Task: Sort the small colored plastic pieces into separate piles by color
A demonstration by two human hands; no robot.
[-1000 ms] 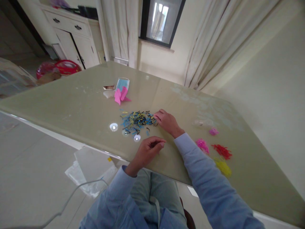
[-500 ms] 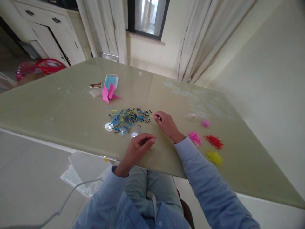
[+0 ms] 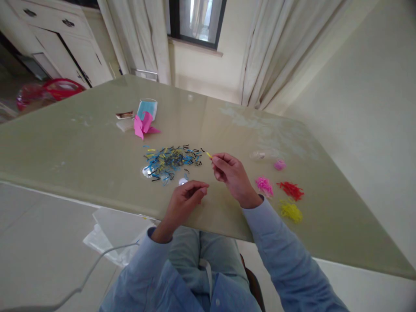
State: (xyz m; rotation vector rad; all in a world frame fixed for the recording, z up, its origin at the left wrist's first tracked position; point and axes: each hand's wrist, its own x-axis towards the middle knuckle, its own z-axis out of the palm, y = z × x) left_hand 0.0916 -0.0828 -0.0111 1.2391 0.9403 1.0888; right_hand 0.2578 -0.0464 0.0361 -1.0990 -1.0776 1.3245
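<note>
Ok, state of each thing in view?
Right hand: pinching yellow rubber band
Left hand: curled, contents unclear
Mixed band pile: spread
Larger pink pile: heaped
Red pile: heaped
Yellow pile: heaped
Face mask: partly hidden by pink paper
Pink paper: creased
Curtains: parted
Cabinet drawer: shut

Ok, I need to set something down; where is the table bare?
Bare room lies left of the mixed pile, toward the left edge of the table, and right of the red pile. It is crowded around the mixed pile, left hand and right hand, and where the pink pile and yellow pile sit near the red.
</note>
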